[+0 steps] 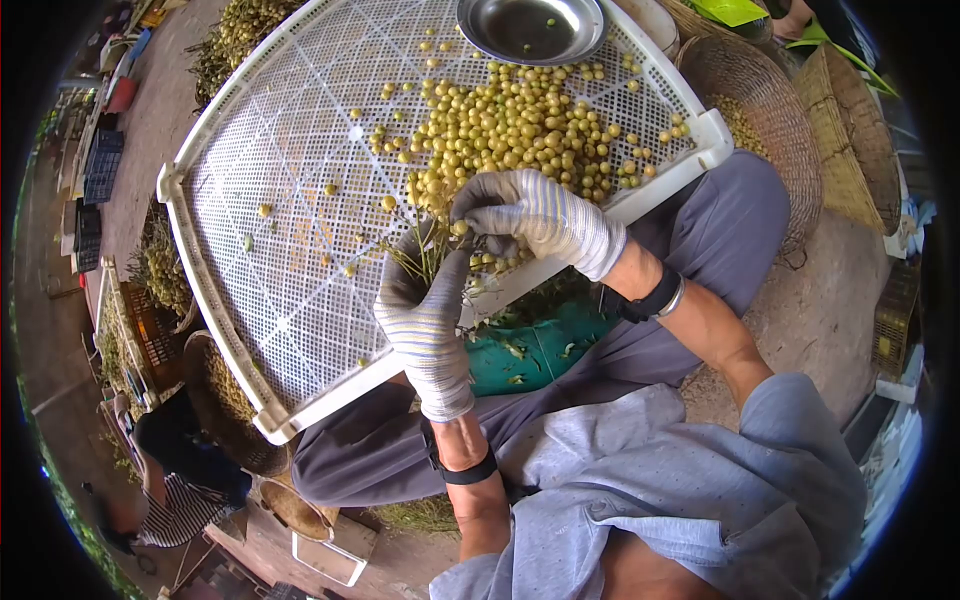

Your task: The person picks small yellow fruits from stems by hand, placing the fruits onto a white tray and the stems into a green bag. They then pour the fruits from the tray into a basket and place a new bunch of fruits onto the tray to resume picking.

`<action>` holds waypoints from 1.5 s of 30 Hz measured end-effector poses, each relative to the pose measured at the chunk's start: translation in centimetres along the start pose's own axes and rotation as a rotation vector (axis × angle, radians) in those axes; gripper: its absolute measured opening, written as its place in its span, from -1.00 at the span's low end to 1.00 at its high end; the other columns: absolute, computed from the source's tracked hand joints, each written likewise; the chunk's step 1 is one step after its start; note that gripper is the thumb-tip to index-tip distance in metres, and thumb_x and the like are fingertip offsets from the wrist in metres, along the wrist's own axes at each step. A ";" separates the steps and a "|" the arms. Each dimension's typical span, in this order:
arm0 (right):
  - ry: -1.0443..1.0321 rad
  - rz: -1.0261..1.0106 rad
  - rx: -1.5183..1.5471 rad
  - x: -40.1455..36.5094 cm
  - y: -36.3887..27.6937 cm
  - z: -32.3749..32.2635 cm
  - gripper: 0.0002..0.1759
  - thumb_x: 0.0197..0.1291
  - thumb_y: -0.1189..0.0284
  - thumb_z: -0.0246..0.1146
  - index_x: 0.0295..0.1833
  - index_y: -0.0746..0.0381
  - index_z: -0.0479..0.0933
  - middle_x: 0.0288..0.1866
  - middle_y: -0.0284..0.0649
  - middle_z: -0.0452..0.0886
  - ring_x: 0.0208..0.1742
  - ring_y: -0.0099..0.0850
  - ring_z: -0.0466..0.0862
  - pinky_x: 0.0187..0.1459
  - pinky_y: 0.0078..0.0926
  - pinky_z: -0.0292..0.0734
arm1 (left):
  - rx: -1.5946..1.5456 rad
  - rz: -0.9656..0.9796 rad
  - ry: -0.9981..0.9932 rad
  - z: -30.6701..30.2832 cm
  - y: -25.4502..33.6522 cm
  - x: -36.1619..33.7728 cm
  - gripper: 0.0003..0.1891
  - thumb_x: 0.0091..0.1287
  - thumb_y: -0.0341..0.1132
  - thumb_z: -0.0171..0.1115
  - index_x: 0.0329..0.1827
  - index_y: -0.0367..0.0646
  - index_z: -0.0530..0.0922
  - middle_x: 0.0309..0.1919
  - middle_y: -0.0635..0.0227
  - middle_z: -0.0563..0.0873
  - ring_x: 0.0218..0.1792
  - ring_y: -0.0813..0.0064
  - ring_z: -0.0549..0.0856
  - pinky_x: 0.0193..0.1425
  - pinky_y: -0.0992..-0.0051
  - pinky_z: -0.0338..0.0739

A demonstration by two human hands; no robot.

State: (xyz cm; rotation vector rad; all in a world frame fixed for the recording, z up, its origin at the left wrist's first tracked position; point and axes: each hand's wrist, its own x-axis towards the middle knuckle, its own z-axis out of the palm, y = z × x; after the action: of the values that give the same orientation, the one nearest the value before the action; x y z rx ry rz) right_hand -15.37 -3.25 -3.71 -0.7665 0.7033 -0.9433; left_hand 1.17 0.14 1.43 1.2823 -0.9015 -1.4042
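My left hand (428,315), in a striped glove with dark fingers, is closed on a small bunch of thin green stems (428,250) above the near edge of a white mesh tray (290,190). Gloved the same way, my right hand (525,215) meets it from the right, its fingers pinched near a yellow-green fruit (459,228) at the stems. What lies between the right fingertips is too small to make out. Just beyond both hands, a heap of round yellow-green fruits (510,130) rests on the tray, with several loose ones scattered around.
A metal bowl (535,30) stands at the tray's far edge. Under the near edge lies a teal bag (515,360) with leafy scraps. Woven baskets (790,130) stand at right. At lower left are another basket (240,440) and a person in striped clothing (185,510).
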 end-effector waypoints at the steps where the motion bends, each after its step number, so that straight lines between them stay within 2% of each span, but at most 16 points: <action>1: -0.003 0.005 0.062 0.0 0.0 0.0 -0.69 0.23 0.24 0.32 -0.09 0.25 0.56 -0.32 -0.41 0.59 -0.46 -0.70 0.53 -0.46 -0.77 0.37 | 0.017 -0.034 0.015 -0.1 0.4 -0.1 -0.60 0.19 -0.56 0.30 0.13 -0.36 0.53 -0.11 0.22 0.71 -0.14 0.54 0.69 -0.02 0.61 0.58; 7: 0.003 0.021 -0.048 -0.1 -1.2 -0.5 -0.59 0.28 0.03 0.25 -0.14 0.19 0.55 -0.32 -0.48 0.54 -0.47 -0.73 0.48 -0.50 -0.81 0.29 | -0.127 -0.082 0.038 -1.0 0.8 0.2 -0.53 0.24 -0.45 0.30 0.22 -0.36 0.45 -0.09 0.30 0.66 -0.20 0.62 0.66 -0.19 0.68 0.58; 11: -0.044 0.040 -0.257 -0.3 -1.6 0.8 -0.69 0.24 0.25 0.35 -0.05 0.23 0.57 -0.46 -0.44 0.57 -0.49 -0.72 0.52 -0.49 -0.78 0.41 | -0.194 -0.070 0.099 -1.1 0.4 0.3 -0.56 0.27 -0.46 0.27 0.23 -0.32 0.45 -0.10 0.30 0.67 -0.25 0.68 0.66 -0.32 0.74 0.58; 19: -0.065 0.106 -0.089 -0.1 -0.4 0.9 -0.73 0.10 0.36 0.43 -0.14 0.24 0.56 -0.44 -0.44 0.56 -0.49 -0.70 0.50 -0.43 -0.74 0.39 | -0.206 -0.091 0.076 -1.5 -1.2 0.6 -0.59 0.29 -0.39 0.26 0.22 -0.22 0.48 -0.20 0.37 0.67 -0.37 0.70 0.58 -0.31 0.70 0.51; 23: 0.041 -0.240 -0.454 0.2 -0.3 1.2 -0.73 0.07 0.42 0.45 -0.17 0.25 0.56 -0.45 -0.42 0.56 -0.52 -0.70 0.47 -0.48 -0.76 0.34 | -0.388 -0.190 0.187 -0.5 -1.3 0.3 -0.73 0.33 -0.35 0.24 0.06 -0.19 0.53 -0.44 0.55 0.55 -0.54 0.81 0.41 -0.53 0.74 0.24; 25: 0.036 -0.326 -0.478 0.3 0.1 1.0 -0.73 0.05 0.43 0.46 -0.18 0.26 0.55 -0.43 -0.41 0.56 -0.50 -0.70 0.47 -0.47 -0.76 0.35 | -0.578 -0.278 0.069 -2.1 -3.2 0.8 -0.79 0.37 -0.27 0.17 0.01 -0.10 0.55 -0.54 0.56 0.45 -0.60 0.73 0.30 -0.53 0.72 0.18; 28: -0.026 0.056 0.193 -0.4 -0.2 0.7 -0.76 0.07 0.46 0.45 -0.18 0.23 0.56 -0.45 -0.43 0.56 -0.51 -0.73 0.44 -0.49 -0.77 0.33 | -0.737 -0.336 -0.104 -2.3 -3.4 0.8 -0.83 0.40 -0.22 0.12 -0.07 -0.05 0.56 -0.64 0.58 0.32 -0.64 0.69 0.20 -0.56 0.69 0.07; 29: -0.085 0.050 0.251 -0.4 -0.1 0.6 -0.76 0.05 0.47 0.45 -0.18 0.21 0.56 -0.43 -0.44 0.56 -0.52 -0.75 0.41 -0.49 -0.77 0.30 | -0.770 -0.342 -0.161 -2.1 -3.1 0.7 -0.84 0.40 -0.21 0.10 -0.10 -0.05 0.56 -0.67 0.59 0.28 -0.64 0.69 0.18 -0.58 0.68 0.03; 32: -0.081 -0.084 -0.324 -0.5 -1.1 1.5 -0.77 0.06 0.47 0.43 -0.17 0.23 0.57 -0.38 -0.42 0.58 -0.45 -0.71 0.46 -0.41 -0.73 0.38 | -0.777 -0.344 -0.061 -2.5 -3.2 1.0 -0.82 0.40 -0.27 0.08 -0.09 -0.15 0.53 -0.58 0.51 0.36 -0.61 0.69 0.25 -0.55 0.64 0.07; 33: -0.124 -0.159 -0.586 -0.6 -1.8 1.7 -0.76 0.07 0.44 0.42 -0.15 0.23 0.58 -0.34 -0.41 0.59 -0.33 -0.66 0.52 -0.27 -0.68 0.45 | -0.823 -0.332 -0.097 -2.8 -3.4 1.1 -0.81 0.41 -0.25 0.07 -0.08 -0.16 0.52 -0.59 0.52 0.39 -0.62 0.70 0.25 -0.56 0.66 0.09; 36: -0.132 -0.132 -0.568 -0.5 -1.4 1.5 -0.75 0.07 0.40 0.42 -0.14 0.22 0.60 -0.32 -0.41 0.60 -0.21 -0.62 0.55 -0.13 -0.63 0.47 | -0.959 -0.300 -0.207 -3.5 -3.3 1.3 -0.77 0.44 -0.21 0.06 -0.05 -0.20 0.49 -0.50 0.49 0.50 -0.62 0.72 0.28 -0.57 0.70 0.14; 37: -0.124 -0.159 -0.481 -0.3 -1.5 1.5 -0.75 0.09 0.38 0.41 -0.13 0.22 0.60 -0.32 -0.40 0.60 -0.33 -0.67 0.52 -0.27 -0.68 0.46 | -1.006 -0.289 -0.246 -3.5 -2.8 1.4 -0.76 0.44 -0.21 0.05 -0.04 -0.21 0.47 -0.41 0.45 0.56 -0.61 0.72 0.31 -0.56 0.70 0.17; 38: -0.041 0.068 -0.360 -0.7 -2.1 1.1 -0.75 0.13 0.37 0.40 -0.12 0.24 0.59 -0.36 -0.42 0.59 -0.47 -0.71 0.49 -0.42 -0.73 0.40 | -1.054 -0.279 -0.286 -3.6 -2.5 1.6 -0.75 0.44 -0.21 0.04 -0.02 -0.22 0.45 -0.32 0.41 0.62 -0.59 0.72 0.34 -0.55 0.69 0.19; 39: -0.037 0.048 -0.203 -0.5 -1.8 0.7 -0.76 0.17 0.35 0.37 -0.10 0.23 0.59 -0.39 -0.43 0.58 -0.52 -0.72 0.47 -0.47 -0.75 0.38 | -1.098 -0.251 -0.400 -3.8 -2.7 1.9 -0.72 0.45 -0.21 0.04 0.03 -0.24 0.41 -0.09 0.34 0.64 -0.55 0.72 0.39 -0.53 0.68 0.24; 40: -0.032 0.027 -0.047 -0.3 -1.5 0.5 -0.76 0.21 0.33 0.35 -0.09 0.23 0.58 -0.41 -0.45 0.57 -0.57 -0.74 0.45 -0.52 -0.76 0.35 | -1.125 -0.252 -0.387 -3.8 -2.8 1.9 -0.73 0.45 -0.21 0.03 0.02 -0.23 0.41 -0.10 0.35 0.64 -0.55 0.73 0.39 -0.53 0.68 0.24; 45: 0.047 -0.004 -0.289 0.2 -0.4 1.6 -0.62 0.28 0.22 0.30 0.05 0.26 0.52 -0.27 -0.40 0.59 -0.40 -0.69 0.54 -0.41 -0.75 0.42 | -1.165 -0.327 -0.237 -1.9 -2.7 1.3 -0.70 0.46 -0.19 0.03 0.05 -0.27 0.42 -0.24 0.43 0.56 -0.64 0.74 0.25 -0.58 0.69 0.17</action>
State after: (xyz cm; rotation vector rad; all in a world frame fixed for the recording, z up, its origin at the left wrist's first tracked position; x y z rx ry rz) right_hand -14.15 -3.13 -2.54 -1.0024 0.8920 -0.8758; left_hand 2.64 -0.34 -1.82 0.3613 0.0923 -1.9089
